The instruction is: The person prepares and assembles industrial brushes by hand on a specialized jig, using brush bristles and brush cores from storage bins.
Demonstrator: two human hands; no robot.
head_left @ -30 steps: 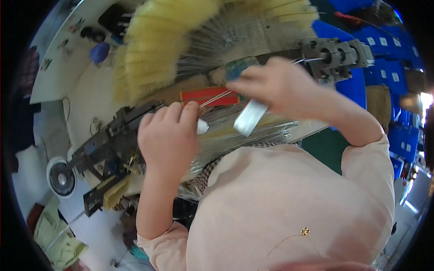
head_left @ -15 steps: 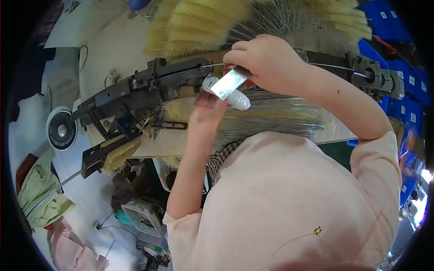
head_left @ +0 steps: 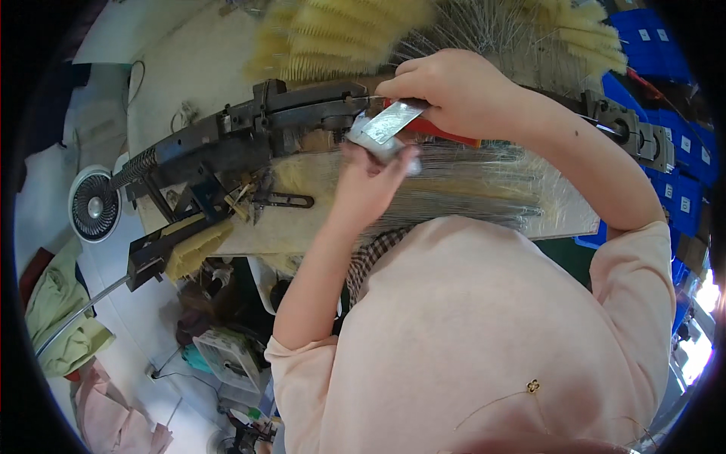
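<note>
Right hand (head_left: 461, 85): grasped the upper-right end of the metal strip (head_left: 393, 122).
Strip's slant: ran down-left, upper centre of frame.
Left hand (head_left: 367, 181): blurred below its lower end, by white wrapping (head_left: 383, 149); grip couldn't be told.

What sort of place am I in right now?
Probably a small workshop or factory. There's a heavy dark metal fixture at the workbench, a spread of thin metal wires beside it, and blue bins at the right.
</note>
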